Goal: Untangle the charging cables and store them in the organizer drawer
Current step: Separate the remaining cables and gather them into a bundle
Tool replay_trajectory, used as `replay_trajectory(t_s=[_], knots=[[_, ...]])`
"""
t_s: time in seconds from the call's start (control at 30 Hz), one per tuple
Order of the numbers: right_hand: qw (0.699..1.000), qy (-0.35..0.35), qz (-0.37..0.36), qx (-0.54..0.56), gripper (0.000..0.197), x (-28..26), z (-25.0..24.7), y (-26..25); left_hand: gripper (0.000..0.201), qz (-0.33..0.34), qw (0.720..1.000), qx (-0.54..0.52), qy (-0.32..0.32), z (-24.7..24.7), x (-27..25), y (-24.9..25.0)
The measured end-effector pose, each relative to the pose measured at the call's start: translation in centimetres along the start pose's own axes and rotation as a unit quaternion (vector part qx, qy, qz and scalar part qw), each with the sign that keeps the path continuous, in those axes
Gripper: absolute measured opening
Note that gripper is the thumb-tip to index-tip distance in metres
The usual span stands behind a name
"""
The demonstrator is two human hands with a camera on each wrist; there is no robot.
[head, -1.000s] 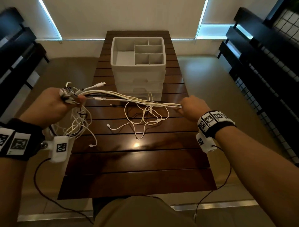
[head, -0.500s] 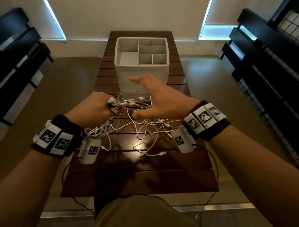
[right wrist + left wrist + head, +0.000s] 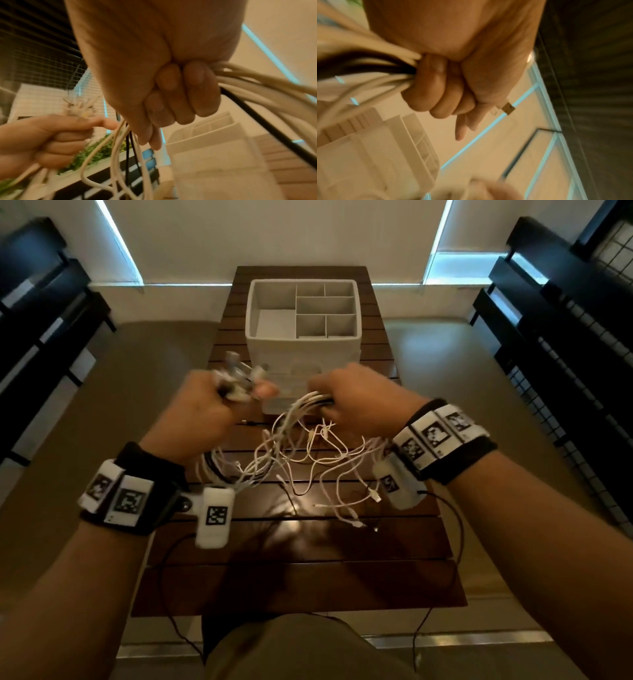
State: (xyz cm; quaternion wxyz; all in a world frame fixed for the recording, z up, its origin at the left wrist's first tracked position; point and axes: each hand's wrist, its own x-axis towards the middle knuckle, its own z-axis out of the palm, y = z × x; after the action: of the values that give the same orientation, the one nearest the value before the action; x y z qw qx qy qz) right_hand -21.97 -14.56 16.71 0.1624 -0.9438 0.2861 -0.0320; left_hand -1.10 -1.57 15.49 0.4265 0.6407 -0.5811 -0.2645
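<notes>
A tangle of white charging cables [image 3: 308, 460] with a black one among them hangs between my hands above the wooden table [image 3: 298, 577]. My left hand [image 3: 202, 412] grips a bunch of cable plug ends [image 3: 239, 378], fingers curled tight round the cords [image 3: 368, 75]. My right hand [image 3: 356, 402] grips several cords [image 3: 257, 83] in a fist. Both hands are in front of the white organizer [image 3: 303, 316], whose top tray has dividers; its drawer fronts are partly hidden behind my hands. Loose cable ends trail on the table.
Dark slatted benches [image 3: 41, 313] stand left and right of the narrow table. A wire grid [image 3: 616, 251] is at the far right. Thin black wrist-camera leads [image 3: 168, 587] hang over the table's near edge. My lap [image 3: 301, 648] is at the bottom.
My right hand was open and reaching half a second ago; now it has closed on the cords. Both hands have risen and sit close together before the organizer, lifting more cable off the table.
</notes>
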Motion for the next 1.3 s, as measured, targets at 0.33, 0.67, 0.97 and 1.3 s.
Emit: replay_trajectory(t_s=[0.33,0.67,0.97,1.3], knots=[[0.96,-0.028,0.214,-0.18,0.025,-5.4,-3.1,12.4,0.046,-0.124,0.899,-0.391,0.155,-4.1,-1.8,-3.9],[0.901,-0.286,0.256,-0.203,0.077,-5.1,5.5,11.9,0.058,-0.203,0.829,-0.516,0.074,3.9,-3.5,-5.6],[0.975,-0.163,-0.048,0.14,0.073,-0.3,11.7,-2.5,0.067,-0.123,0.787,-0.6,0.077,4.3,-2.3,-6.6],[0.996,-0.09,0.013,0.006,0.028,-1.2,15.4,0.1,0.063,-0.214,0.787,-0.552,0.171,1.4,-3.1,-9.3]])
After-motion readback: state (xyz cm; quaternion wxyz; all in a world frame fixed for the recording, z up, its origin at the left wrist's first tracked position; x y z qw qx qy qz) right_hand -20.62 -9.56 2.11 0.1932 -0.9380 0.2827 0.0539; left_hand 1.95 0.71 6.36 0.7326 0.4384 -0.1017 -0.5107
